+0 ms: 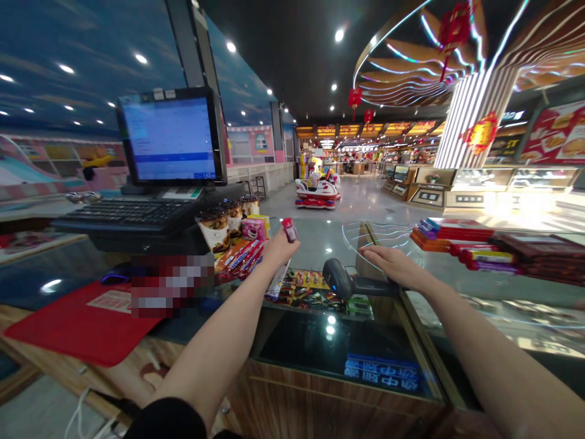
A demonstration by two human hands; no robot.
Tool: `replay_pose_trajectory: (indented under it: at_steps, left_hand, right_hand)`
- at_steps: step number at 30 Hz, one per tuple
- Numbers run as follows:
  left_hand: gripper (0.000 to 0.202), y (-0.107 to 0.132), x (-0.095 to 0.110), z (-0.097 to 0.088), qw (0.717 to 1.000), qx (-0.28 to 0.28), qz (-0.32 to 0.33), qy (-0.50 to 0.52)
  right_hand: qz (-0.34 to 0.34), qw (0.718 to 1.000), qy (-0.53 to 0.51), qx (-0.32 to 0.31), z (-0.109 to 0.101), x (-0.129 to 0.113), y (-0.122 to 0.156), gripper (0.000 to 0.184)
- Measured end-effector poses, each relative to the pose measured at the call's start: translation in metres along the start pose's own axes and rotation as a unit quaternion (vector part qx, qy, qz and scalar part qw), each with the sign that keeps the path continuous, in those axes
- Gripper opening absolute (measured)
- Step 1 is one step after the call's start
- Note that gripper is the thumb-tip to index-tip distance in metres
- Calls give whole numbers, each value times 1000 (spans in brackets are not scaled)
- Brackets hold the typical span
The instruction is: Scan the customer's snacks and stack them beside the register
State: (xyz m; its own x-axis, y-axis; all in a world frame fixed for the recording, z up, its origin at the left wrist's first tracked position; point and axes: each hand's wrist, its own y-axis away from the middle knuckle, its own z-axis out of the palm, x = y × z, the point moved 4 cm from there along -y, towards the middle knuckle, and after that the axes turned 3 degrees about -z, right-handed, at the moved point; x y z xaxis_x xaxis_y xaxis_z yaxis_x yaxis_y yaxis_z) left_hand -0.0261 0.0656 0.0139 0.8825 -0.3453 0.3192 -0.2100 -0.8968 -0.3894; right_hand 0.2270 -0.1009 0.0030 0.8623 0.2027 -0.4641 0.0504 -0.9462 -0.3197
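Note:
My left hand (276, 249) is closed around a small red-and-pink packet (289, 230), whose top sticks up above the fingers; its exact kind is too small to read. Beside that hand are red Mentos packs (240, 259), a pink box (254, 228) and several lidded cups (214, 235). A white-and-blue wrapper (276, 280) lies under my left wrist. My right hand (393, 266) is held flat, fingers stretched out, over the handle end of a black barcode scanner (340, 280) on the glass counter. Whether it touches the handle I cannot tell.
A monitor (171, 140) and keyboard (132, 213) stand at the left, with a red mat (86, 323) and mouse (116, 274) in front. Stacked chocolate boxes and rolls (539, 253) lie at the right. A wooden counter edge (425, 341) runs below my right forearm.

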Motion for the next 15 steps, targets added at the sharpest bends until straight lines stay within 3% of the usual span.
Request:
replay_pose_trajectory:
  at_steps: [4, 8, 12, 15]
  left_hand:
    - [38, -17, -10, -11, 1000, 8, 8, 16]
    - [22, -29, -11, -22, 998, -18, 63, 13]
    - [15, -34, -17, -27, 998, -39, 46, 6]
    - [18, -40, -24, -28, 998, -35, 44, 6]
  right_hand:
    - [3, 1000, -12, 7, -2, 1, 0, 45]
    - [-2, 999, -48, 8, 1, 4, -6, 40]
    - [-29, 998, -57, -17, 7, -7, -29, 37]
    - [-49, 996, -52, -47, 10, -29, -58, 35]
